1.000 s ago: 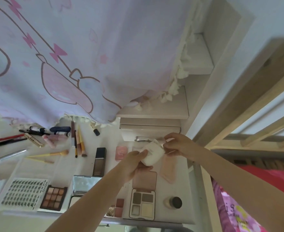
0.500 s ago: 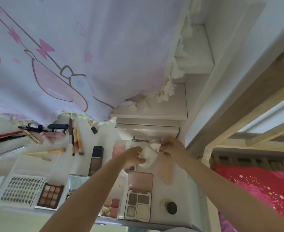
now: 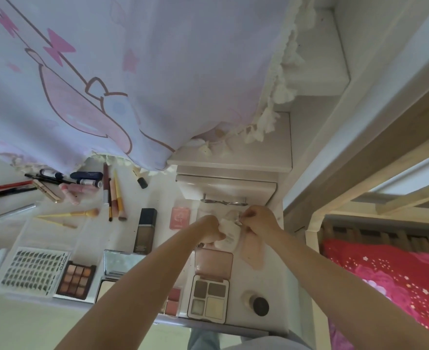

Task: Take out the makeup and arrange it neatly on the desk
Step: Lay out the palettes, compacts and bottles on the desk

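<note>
- White plastic compact (image 3: 230, 232), small and rounded, is held just above the tabletop (image 3: 158, 198), right of centre, in front of the drawer unit (image 3: 226, 184).
- Left hand (image 3: 209, 228) grip: fingers curled round the compact's left side, holding it.
- Right hand (image 3: 257, 219) grip: fingertips pinch something small and pale at the compact's top right edge; lid, tab or wrapper, cannot tell which.
- Handling, my read: light, rigid shell, smooth so likely slippery. Contents probably fragile if dropped. Best held by the two side edges, palm under it, not by the lid.
- Directly under it: pink closed palette (image 3: 213, 261), then an open four-pan eyeshadow palette (image 3: 209, 295) near the front edge. A pale pink flat piece (image 3: 252, 252) lies just right of the compact.
- Small jar with dark lid (image 3: 259, 305) sits right of the four-pan palette.
- Further left: dark foundation bottle (image 3: 145, 231), pink card-like case (image 3: 180, 218), nine-pan brown palette (image 3: 76, 281), lash tray (image 3: 35, 270).
- Back left: brushes (image 3: 115, 195), pencils and tubes lie loosely grouped under a hanging printed curtain (image 3: 132, 72).
- Bed with red cover (image 3: 385, 279) is at far right, well apart.
</note>
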Demonstrator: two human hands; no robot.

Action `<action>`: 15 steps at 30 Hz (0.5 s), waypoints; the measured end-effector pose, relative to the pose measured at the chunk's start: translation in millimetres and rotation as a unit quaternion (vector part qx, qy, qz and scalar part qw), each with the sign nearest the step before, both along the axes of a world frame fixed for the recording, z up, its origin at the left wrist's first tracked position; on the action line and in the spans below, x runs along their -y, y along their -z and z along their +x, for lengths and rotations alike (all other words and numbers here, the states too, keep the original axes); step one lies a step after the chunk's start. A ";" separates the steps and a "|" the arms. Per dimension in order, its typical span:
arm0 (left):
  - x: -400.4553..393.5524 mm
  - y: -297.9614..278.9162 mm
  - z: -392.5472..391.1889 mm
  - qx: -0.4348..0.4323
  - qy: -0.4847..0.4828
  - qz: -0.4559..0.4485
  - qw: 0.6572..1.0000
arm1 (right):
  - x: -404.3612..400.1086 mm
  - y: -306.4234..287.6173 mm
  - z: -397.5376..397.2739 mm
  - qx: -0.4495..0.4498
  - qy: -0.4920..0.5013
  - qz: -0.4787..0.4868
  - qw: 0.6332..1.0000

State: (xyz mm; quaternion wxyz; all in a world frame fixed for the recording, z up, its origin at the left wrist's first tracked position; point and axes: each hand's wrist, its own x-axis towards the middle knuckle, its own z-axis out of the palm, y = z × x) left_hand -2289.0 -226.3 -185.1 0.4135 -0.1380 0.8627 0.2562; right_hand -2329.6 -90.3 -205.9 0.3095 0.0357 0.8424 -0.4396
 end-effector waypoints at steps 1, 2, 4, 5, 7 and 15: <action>-0.2 0.6 0.8 -0.015 0.010 -0.017 1.000 | 0.8 0.8 -0.8 -0.007 -0.014 0.017 1.000; -0.2 1.0 2.0 -0.031 0.022 -0.036 0.999 | 1.5 1.0 -1.0 -0.016 -0.029 0.035 0.999; 0.8 2.6 4.8 -0.065 0.031 -0.053 0.996 | 2.8 1.5 -0.6 -0.036 -0.052 0.065 0.996; 2.0 4.4 6.6 -0.082 0.023 -0.052 0.995 | 3.0 2.0 0.0 -0.043 -0.061 0.075 0.994; 6.8 6.3 12.6 -0.119 0.002 -0.049 0.992 | 2.6 2.4 2.1 -0.054 -0.084 0.091 0.991; 51.8 22.3 57.0 -0.176 -0.094 -0.070 0.977 | 5.4 -9.9 13.5 -0.094 -0.169 0.076 0.978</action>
